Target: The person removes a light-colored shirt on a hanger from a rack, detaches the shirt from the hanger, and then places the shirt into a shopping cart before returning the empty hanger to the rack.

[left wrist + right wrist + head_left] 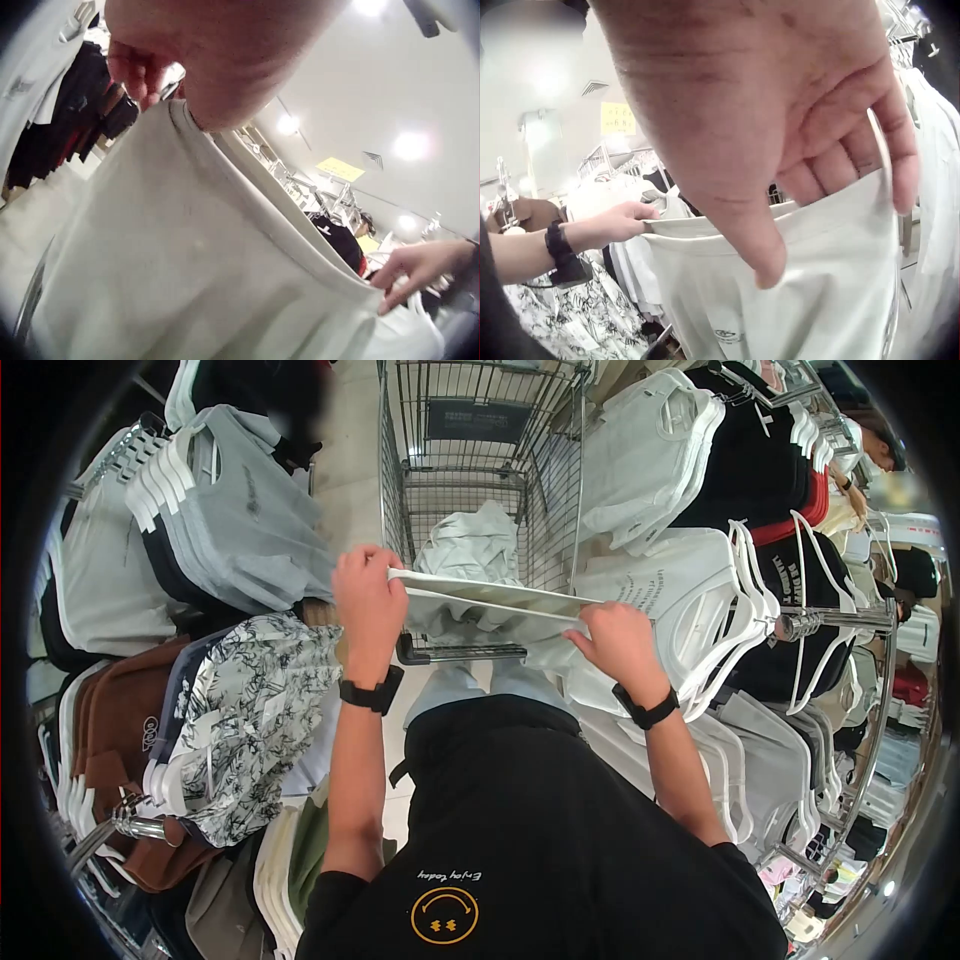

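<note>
A pale, whitish garment (pixel 490 596) is stretched level between the two hands, its hemmed edge a long open slit. My left hand (pixel 370 605) grips one corner of that edge, and my right hand (pixel 622 645) pinches the other. In the right wrist view the thumb lies over the near layer of the garment (pixel 810 277), with fingers behind; a small dark print shows lower down. The left wrist view has its cloth (pixel 180 225) hanging in soft folds below the edge. Just beyond the hands, a crumpled pale cloth (pixel 470 540) lies in the wire cart.
The metal shopping cart (pixel 578 490) stands straight ahead. Racks flank both sides: grey shirts (pixel 250 500) and a leaf-patterned shirt (pixel 260 710) left, white shirts (pixel 690 575) on hangers right. A metal rail (pixel 870 730) runs along the right. Another person (pixel 880 445) is at the far right.
</note>
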### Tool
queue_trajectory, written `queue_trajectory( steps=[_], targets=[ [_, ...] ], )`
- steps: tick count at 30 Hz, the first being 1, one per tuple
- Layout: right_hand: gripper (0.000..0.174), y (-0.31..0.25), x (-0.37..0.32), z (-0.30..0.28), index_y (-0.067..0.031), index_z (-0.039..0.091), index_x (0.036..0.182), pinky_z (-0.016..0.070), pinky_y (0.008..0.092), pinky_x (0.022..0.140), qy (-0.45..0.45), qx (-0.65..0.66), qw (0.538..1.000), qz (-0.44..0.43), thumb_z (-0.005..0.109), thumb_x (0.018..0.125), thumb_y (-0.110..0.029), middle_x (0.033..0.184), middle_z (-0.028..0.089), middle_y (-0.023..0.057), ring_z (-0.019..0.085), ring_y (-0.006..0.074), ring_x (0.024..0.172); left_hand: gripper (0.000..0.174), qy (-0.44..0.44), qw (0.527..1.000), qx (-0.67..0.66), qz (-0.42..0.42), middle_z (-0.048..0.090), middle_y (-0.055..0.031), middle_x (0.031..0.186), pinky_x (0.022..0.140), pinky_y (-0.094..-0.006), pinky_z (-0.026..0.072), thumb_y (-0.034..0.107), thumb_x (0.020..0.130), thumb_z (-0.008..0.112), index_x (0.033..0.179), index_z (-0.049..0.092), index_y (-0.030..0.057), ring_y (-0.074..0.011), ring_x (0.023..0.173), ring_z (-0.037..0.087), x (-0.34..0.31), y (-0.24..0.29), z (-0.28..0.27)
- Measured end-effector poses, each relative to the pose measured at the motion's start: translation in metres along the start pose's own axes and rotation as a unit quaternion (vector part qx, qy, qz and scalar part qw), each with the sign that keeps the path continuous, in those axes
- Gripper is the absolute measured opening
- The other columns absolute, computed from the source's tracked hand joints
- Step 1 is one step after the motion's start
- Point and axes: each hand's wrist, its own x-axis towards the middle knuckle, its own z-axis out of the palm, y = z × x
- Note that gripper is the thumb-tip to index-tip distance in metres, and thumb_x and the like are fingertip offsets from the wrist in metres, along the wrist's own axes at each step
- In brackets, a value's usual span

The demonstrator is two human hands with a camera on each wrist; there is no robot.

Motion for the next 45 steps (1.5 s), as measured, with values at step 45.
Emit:
queue_trajectory(
  steps=[45],
  targets=[
    [0.037, -0.004, 0.014, -0.095, -0.0023, 0.049, 0.119, 0.0500, 0.0385, 0.056, 0.342, 0.191, 0.916, 0.086, 0.067, 0.092, -0.019, 0.081, 0.072, 0.0061, 0.068, 0.0265, 0.064, 0.027, -0.069, 0.527, -0.780, -0.331, 0.063, -0.0093, 0.118, 0.089, -0.0309, 0.0540, 0.011, 0.102, 0.047, 0.128, 0.053, 0.0021, -0.0169, 0.104, 0.064, 0.101, 0.056, -0.057]
  ],
)
